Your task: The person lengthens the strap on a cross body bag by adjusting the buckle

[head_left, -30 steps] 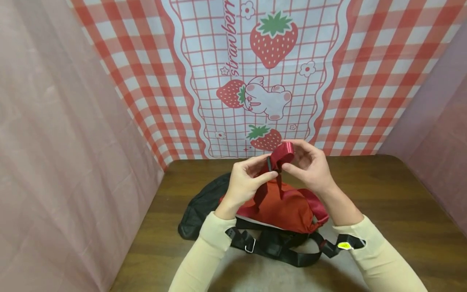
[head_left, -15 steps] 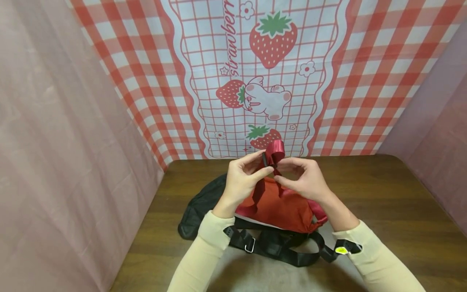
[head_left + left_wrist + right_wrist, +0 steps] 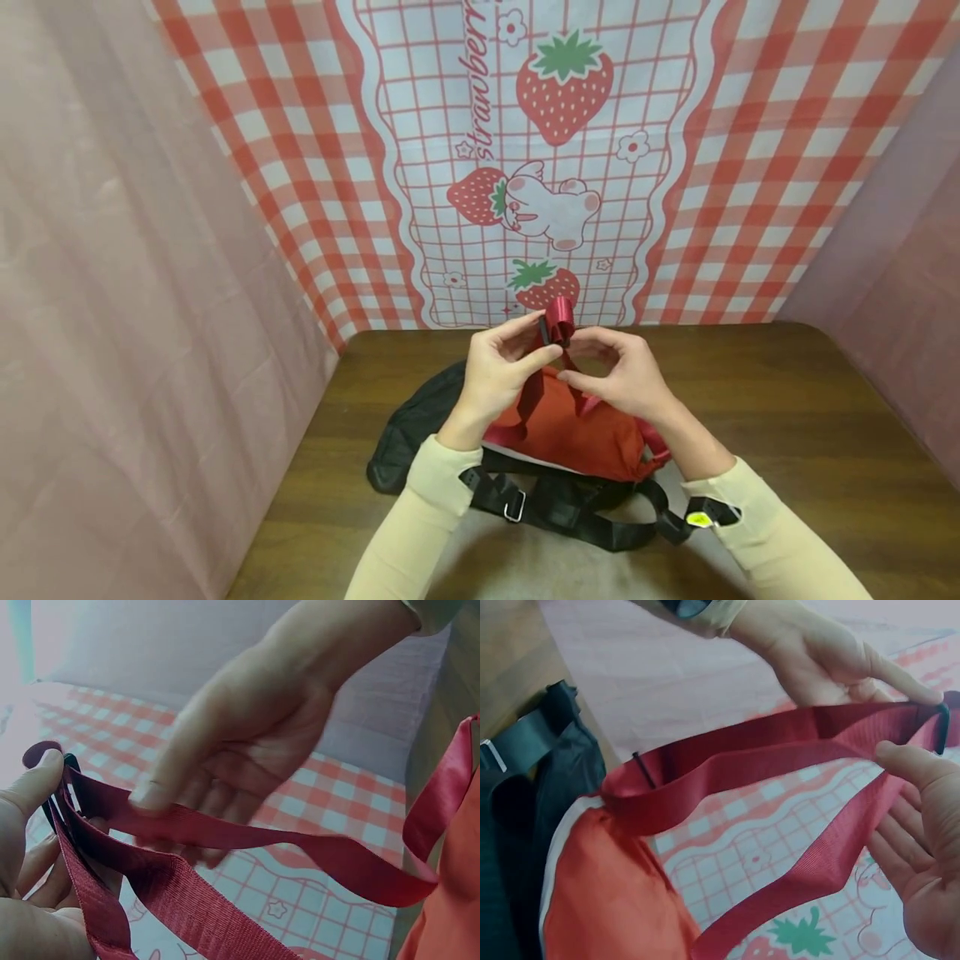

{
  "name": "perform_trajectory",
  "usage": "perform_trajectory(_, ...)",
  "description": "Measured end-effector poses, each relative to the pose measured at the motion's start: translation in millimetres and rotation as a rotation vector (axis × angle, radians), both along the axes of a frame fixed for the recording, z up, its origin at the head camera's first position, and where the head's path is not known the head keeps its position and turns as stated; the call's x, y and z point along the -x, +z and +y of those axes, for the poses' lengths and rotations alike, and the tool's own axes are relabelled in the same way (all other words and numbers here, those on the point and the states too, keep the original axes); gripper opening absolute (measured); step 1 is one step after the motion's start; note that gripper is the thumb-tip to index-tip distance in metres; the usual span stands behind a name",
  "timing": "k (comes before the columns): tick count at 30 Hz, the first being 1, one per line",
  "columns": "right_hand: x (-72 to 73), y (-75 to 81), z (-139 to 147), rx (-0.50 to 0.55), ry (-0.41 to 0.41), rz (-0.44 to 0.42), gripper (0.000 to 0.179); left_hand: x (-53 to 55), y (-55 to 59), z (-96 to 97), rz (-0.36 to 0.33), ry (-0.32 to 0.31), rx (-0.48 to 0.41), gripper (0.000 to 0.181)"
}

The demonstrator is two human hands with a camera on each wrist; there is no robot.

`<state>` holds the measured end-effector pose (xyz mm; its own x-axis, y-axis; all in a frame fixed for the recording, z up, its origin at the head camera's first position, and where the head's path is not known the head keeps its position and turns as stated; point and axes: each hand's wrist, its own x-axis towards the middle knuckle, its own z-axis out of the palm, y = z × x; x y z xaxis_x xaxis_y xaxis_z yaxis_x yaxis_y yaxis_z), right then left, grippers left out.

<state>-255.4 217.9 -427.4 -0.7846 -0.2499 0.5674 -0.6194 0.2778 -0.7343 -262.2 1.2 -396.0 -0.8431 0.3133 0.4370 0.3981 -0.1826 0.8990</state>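
Note:
Above an orange-red bag (image 3: 577,442) with black parts, my left hand (image 3: 491,379) pinches a black slide buckle (image 3: 943,729) threaded with red webbing strap (image 3: 202,907). A short loop of the strap stands up from the buckle in the head view. My right hand (image 3: 626,375), close beside it, holds the strap between thumb and fingers just below the buckle. In the left wrist view the right thumb (image 3: 154,796) lies on the webbing. Lengths of strap run from both hands down to the bag. The buckle's inner bar is partly hidden by fingers.
A black strap with a metal ring (image 3: 514,506) lies along the bag's near side on the wooden table (image 3: 780,417). The bag's black end (image 3: 412,433) extends to the left. A strawberry-print checked cloth (image 3: 562,192) hangs behind, and pale curtains (image 3: 150,333) flank the sides.
My right hand has moved left and slightly down, off the strap's loop onto the webbing below the buckle. The loop above the buckle looks smaller. My left hand has shifted slightly left.

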Motion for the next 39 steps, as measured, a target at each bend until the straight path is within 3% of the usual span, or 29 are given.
perform_trajectory(5, -1.9, -7.5, 4, -0.068, -0.022, -0.051, 0.043, -0.4, 0.2, -1.0, -0.003, 0.006, 0.0, 0.048)
perform_trajectory(12, -1.4, 1.1, -3, 0.005, -0.007, 0.028, 0.042, -1.1, -1.2, 2.3, -0.016, -0.008, 0.008, 0.049)
perform_trajectory(16, -2.4, 3.0, -3, 0.012, -0.017, 0.03, 0.041, -1.6, -0.7, 2.2, -0.006, -0.008, 0.006, 0.048)
perform_trajectory(28, -6.1, -16.9, 9, -0.036, -0.024, -0.004, 0.042, -2.4, 1.3, 1.4, -0.012, -0.014, 0.001, 0.047)
perform_trajectory(39, -6.1, -2.8, 6, -0.063, -0.028, 0.008, 0.04, -0.6, -2.0, 2.6, 0.012, -0.028, 0.016, 0.047)
